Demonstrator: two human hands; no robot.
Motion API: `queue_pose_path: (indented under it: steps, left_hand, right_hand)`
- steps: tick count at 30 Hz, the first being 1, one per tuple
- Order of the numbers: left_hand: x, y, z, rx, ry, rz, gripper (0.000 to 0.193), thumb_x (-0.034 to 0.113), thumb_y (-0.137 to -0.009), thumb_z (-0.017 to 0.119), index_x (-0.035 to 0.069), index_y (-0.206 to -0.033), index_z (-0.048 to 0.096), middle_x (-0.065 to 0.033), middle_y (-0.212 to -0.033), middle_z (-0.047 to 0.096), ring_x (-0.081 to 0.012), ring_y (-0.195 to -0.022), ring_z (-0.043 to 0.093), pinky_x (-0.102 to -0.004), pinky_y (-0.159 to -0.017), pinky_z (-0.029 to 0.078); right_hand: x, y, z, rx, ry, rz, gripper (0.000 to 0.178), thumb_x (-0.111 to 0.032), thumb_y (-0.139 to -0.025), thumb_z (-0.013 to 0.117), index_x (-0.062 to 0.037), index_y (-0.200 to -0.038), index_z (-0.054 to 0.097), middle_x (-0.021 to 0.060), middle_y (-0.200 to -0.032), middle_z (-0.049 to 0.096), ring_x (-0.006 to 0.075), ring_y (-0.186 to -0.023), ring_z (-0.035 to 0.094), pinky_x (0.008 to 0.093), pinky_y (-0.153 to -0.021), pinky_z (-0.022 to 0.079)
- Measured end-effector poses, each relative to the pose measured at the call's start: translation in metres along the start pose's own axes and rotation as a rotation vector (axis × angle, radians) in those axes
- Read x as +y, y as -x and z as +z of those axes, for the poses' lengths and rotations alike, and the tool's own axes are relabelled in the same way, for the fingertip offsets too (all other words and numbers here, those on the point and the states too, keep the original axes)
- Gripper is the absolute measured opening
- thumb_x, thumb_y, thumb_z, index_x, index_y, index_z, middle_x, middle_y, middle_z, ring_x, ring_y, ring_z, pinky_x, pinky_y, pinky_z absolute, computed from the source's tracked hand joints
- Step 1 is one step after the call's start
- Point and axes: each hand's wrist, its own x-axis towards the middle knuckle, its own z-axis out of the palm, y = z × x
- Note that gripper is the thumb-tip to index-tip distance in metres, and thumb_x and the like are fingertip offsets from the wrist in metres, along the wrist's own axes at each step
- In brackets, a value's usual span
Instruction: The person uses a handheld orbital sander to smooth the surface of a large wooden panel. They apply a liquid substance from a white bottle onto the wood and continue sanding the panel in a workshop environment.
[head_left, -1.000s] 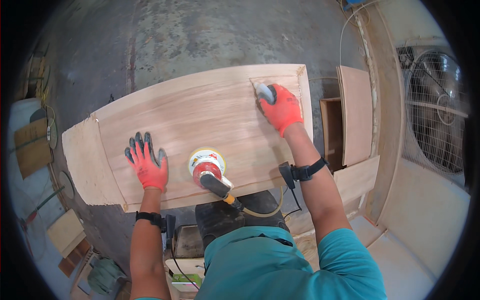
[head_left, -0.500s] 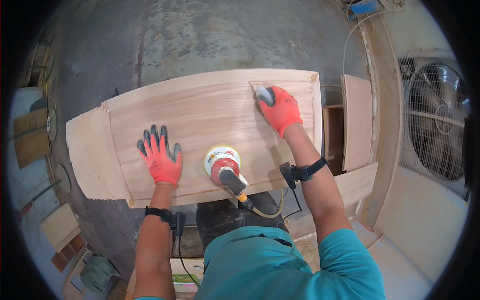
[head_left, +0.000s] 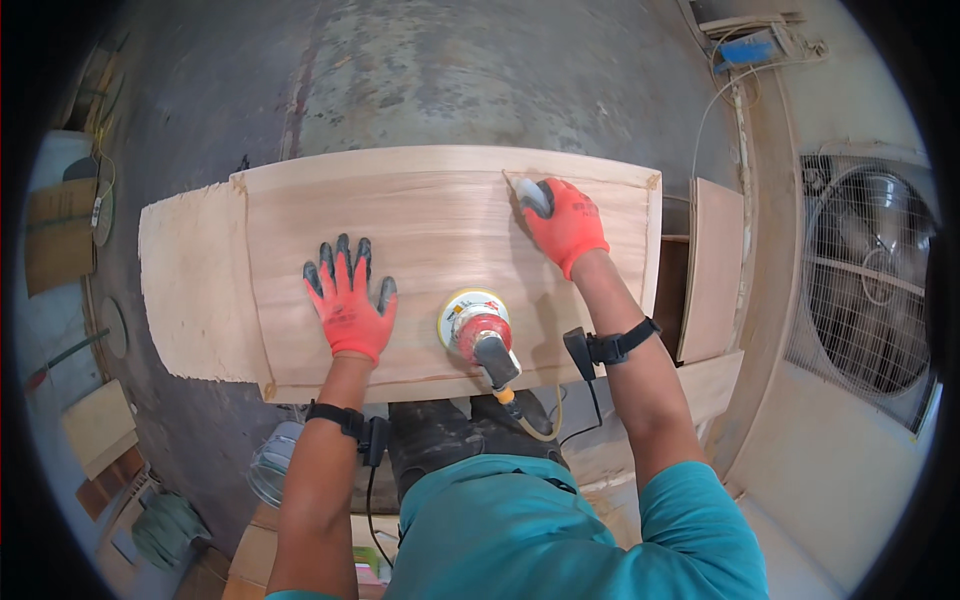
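Observation:
In the head view a pale wooden panel (head_left: pixel 400 225) with a raised border strip lies across in front of me. My left hand (head_left: pixel 352 308), in a red glove with dark fingertips, rests flat on its left half, fingers spread. My right hand (head_left: pixel 564 222), gloved the same way, is closed round a small whitish, bottle-like object (head_left: pixel 527 190) near the panel's far right border. Its thin end points to the far left, and the fingers hide the rest. Between my hands, nearer me, a round disc sander (head_left: pixel 476 325) with a red body stands on the panel, touched by neither hand.
A yellowish hose (head_left: pixel 545 434) runs from the sander toward my body. Rough-edged board (head_left: pixel 200 285) juts out at the panel's left end. Upright boards (head_left: pixel 713 270) stand at right, before a large caged fan (head_left: pixel 868 275). A clear tub (head_left: pixel 272 465) is by my left forearm.
The view has shifted, so the panel and sander appear farther right. Against the panel, my right hand has slid slightly left along the far border. My left hand stays flat.

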Motion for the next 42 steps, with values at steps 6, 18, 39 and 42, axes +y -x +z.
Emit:
queue_pose_path:
  steps: [6,18,39,42]
  left_hand:
    - [0.001,-0.003,-0.007,0.045,0.012,0.035,0.066,0.041,-0.089,0.067,0.015,-0.148,0.053,-0.0132,-0.160,0.039,-0.0399,-0.148,0.031,-0.0625,-0.124,0.012]
    - [-0.003,-0.003,-0.011,0.028,0.046,0.034,0.065,0.041,-0.090,0.065,0.015,-0.148,0.053,-0.0129,-0.159,0.040,-0.0399,-0.147,0.031,-0.0637,-0.123,0.013]
    - [-0.009,-0.003,-0.013,-0.077,0.176,0.002,0.059,0.044,-0.093,0.061,0.016,-0.145,0.056,-0.0120,-0.158,0.041,-0.0377,-0.148,0.030,-0.0675,-0.119,0.018]
    - [-0.011,-0.001,-0.003,-0.042,0.189,0.010,0.059,0.045,-0.094,0.060,0.015,-0.144,0.057,-0.0129,-0.157,0.042,-0.0372,-0.147,0.032,-0.0678,-0.119,0.018]
  right_hand:
    - [-0.020,-0.005,0.009,0.002,0.043,-0.069,0.032,-0.030,-0.088,0.072,-0.0066,-0.109,0.066,0.0154,-0.117,0.068,0.0373,-0.106,0.066,0.0460,-0.092,0.052]
    - [-0.065,-0.017,0.018,-0.086,0.082,-0.169,0.032,-0.028,-0.088,0.072,-0.0056,-0.110,0.065,0.0165,-0.114,0.067,0.0380,-0.105,0.066,0.0462,-0.091,0.052]
    - [-0.149,-0.040,0.041,-0.193,0.232,-0.354,0.034,-0.028,-0.088,0.072,-0.0049,-0.112,0.065,0.0189,-0.119,0.066,0.0403,-0.105,0.066,0.0466,-0.092,0.053]
    - [-0.162,-0.041,0.046,-0.196,0.245,-0.379,0.035,-0.028,-0.088,0.072,-0.0049,-0.113,0.064,0.0191,-0.121,0.066,0.0405,-0.106,0.066,0.0464,-0.092,0.053]
